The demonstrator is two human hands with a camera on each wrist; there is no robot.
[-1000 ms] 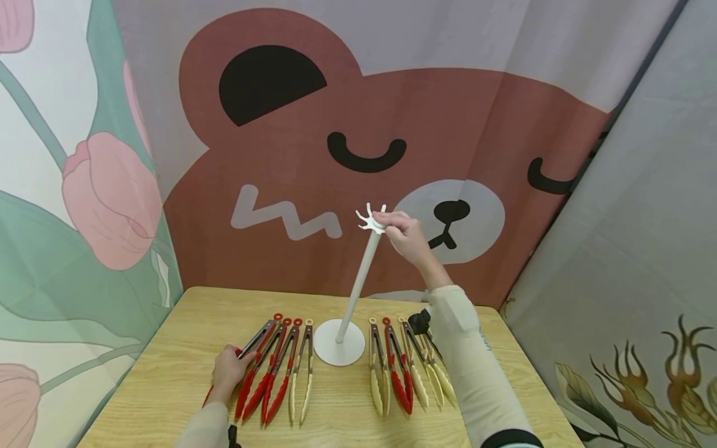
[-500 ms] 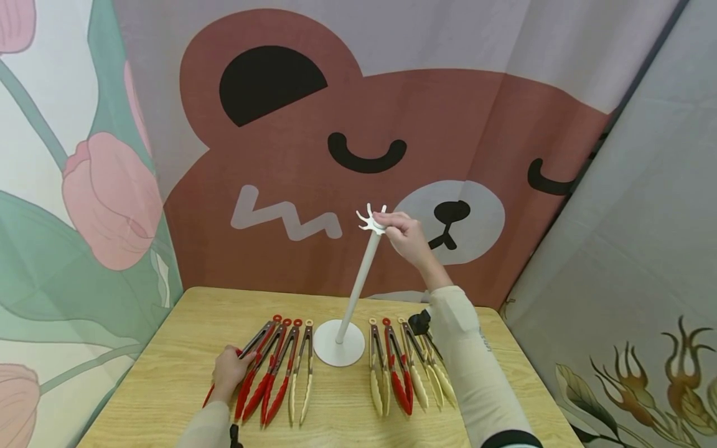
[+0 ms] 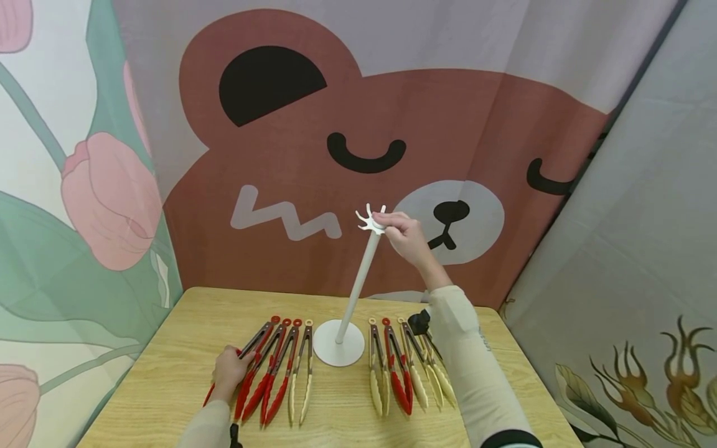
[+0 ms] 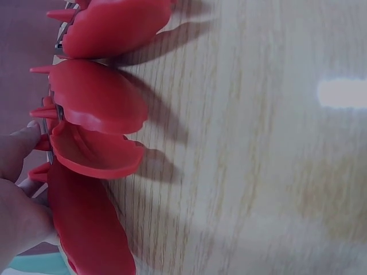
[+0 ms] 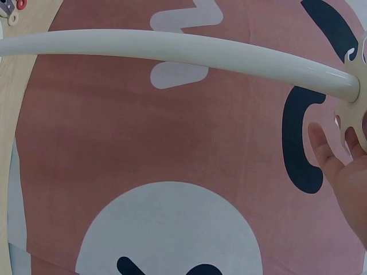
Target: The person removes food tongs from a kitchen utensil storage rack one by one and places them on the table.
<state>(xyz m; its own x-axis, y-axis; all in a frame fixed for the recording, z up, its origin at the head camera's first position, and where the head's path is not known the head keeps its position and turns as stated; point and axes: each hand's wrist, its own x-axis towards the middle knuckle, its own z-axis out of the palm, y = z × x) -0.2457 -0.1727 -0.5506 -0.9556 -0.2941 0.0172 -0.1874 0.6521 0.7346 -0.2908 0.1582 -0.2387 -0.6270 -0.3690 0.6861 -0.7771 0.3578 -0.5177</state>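
Note:
My left hand [image 3: 228, 372] grips the leftmost red-tipped tongs [image 3: 254, 339] at the table's left side. In the left wrist view, thumb and fingers lie about the handles behind the red tongs heads [image 4: 89, 217]. Two more red tongs [image 3: 274, 379] and cream-tipped tongs [image 3: 302, 379] lie side by side to its right. A white utensil stand [image 3: 358, 283] with a ring of hooks [image 5: 355, 74] on top stands at the middle. My right hand [image 3: 411, 239] holds its hooked top; fingers reach the hooks, while the thumb stands apart from the pole. Some fingertips are hidden.
Right of the stand's round base [image 3: 327, 354] lie cream tongs [image 3: 378, 373], red tongs [image 3: 400, 379] and more cream tongs, partly behind my right sleeve [image 3: 476, 361]. The wooden table [image 3: 168, 348] ends against a bear-print curtain [image 3: 269, 261].
The tongs under my left hand have shifted very slightly left at their ring end. My right hand and the stand have not visibly moved.

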